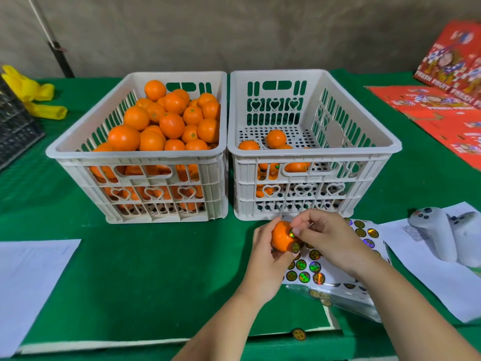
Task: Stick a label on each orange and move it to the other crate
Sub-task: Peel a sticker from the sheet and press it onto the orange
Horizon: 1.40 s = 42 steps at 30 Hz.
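Note:
My left hand (263, 259) grips an orange (281, 237) just in front of the right crate. My right hand (322, 238) pinches a shiny round label (292, 233) against the side of that orange. Under both hands lies a sheet of round holographic labels (312, 269). The left white crate (78, 144) is heaped with oranges (166, 121). The right white crate (359, 136) holds a few oranges (275, 138) at its front left.
A loose label (298, 334) lies at the table's front edge. White controllers (440, 230) rest on paper at the right. Red fruit boxes (447, 100) lie at the back right, yellow foam nets (33, 95) and a black crate (15, 126) at the left. A paper sheet (28, 280) lies front left.

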Each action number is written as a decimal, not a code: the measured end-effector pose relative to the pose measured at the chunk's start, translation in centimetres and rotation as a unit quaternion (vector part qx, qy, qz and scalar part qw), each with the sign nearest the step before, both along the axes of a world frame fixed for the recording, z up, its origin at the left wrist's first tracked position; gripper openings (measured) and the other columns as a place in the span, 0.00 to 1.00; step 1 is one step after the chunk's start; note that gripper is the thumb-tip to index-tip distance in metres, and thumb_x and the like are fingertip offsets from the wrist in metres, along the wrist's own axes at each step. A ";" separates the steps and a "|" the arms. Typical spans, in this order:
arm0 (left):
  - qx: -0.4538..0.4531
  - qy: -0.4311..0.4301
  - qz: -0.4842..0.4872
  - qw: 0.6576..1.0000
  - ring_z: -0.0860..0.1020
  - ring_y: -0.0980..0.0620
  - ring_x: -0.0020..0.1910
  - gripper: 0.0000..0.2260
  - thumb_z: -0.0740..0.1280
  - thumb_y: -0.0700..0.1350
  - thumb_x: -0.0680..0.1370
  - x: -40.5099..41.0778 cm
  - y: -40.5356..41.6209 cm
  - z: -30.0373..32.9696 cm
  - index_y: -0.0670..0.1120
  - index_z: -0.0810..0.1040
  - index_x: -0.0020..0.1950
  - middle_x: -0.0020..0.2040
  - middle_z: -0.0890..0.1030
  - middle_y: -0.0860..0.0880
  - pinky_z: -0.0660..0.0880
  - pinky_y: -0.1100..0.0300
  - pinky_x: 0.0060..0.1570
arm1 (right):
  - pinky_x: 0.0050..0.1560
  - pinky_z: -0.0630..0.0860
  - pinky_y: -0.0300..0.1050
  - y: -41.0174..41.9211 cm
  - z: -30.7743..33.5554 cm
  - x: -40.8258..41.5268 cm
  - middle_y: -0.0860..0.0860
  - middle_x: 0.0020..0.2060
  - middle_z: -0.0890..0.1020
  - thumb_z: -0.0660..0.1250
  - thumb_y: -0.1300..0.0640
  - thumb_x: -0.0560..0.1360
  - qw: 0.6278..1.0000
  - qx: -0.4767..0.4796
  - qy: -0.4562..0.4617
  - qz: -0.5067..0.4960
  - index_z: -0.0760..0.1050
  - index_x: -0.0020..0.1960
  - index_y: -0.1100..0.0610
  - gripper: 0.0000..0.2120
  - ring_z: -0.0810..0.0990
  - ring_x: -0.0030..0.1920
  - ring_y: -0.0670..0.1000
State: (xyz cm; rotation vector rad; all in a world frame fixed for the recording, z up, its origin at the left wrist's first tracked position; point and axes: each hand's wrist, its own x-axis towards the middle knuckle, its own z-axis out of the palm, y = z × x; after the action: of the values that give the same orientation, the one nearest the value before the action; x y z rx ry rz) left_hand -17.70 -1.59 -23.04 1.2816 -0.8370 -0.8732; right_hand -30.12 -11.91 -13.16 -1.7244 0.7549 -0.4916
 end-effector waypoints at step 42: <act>0.006 0.125 0.091 0.988 0.82 0.50 0.61 0.12 0.68 0.53 0.84 0.7 0.3 1.2 0.65 0.77 0.66 0.63 0.82 0.57 0.81 0.55 0.59 | 0.39 0.77 0.35 4.4 -2.6 2.8 0.47 0.36 0.81 0.69 0.66 0.78 0.982 0.047 -0.047 -0.176 0.80 0.50 0.52 0.09 0.80 0.36 0.45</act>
State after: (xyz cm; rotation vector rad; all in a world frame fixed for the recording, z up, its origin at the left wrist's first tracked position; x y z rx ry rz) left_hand -16.99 -1.30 -21.80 1.2082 -0.5078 -0.8715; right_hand -27.27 -7.53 -15.75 -1.4729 1.0043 -0.7612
